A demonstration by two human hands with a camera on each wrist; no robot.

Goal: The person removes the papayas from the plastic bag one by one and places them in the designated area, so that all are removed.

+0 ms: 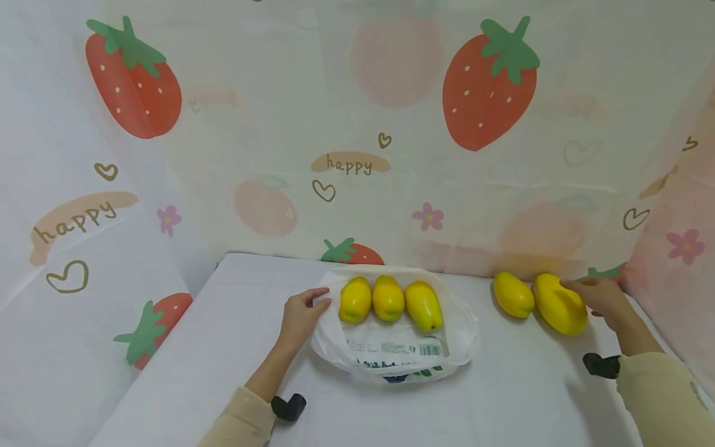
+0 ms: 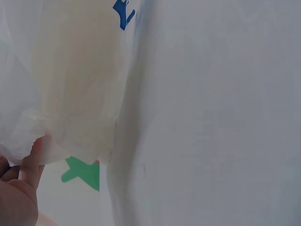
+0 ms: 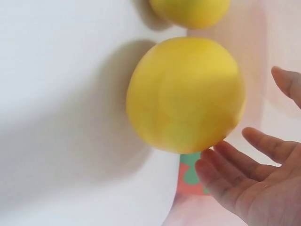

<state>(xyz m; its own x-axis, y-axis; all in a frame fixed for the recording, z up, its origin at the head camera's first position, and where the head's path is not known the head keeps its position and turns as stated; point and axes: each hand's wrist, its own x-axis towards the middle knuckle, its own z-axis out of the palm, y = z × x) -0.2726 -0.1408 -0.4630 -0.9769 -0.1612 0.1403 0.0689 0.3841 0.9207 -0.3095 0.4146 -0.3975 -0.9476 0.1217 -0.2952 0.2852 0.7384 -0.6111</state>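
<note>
A white plastic bag (image 1: 463,335) with green print lies on the table, its mouth spread wide. Inside it, three yellow papaya-like fruits (image 1: 355,300) lie side by side. My left hand (image 1: 300,318) pinches the bag's left rim; in the left wrist view, fingers (image 2: 32,165) are at the thin plastic. On the right, a large yellow papaya-like fruit (image 1: 560,304) rests beside a smaller one (image 1: 513,295). My right hand (image 1: 607,300) is at the large fruit's right side. Its fingers are spread and relaxed in the right wrist view, fingertips right at the fruit's (image 3: 186,94) lower edge.
A white-covered table (image 1: 519,385) holds everything. Behind it stands a cloth backdrop (image 1: 279,112) printed with strawberries, hearts and flowers, close behind the two fruits on the right. Side cloths rise at left (image 1: 56,143) and right (image 1: 687,211). A black strap part (image 1: 289,408) sits at each wrist.
</note>
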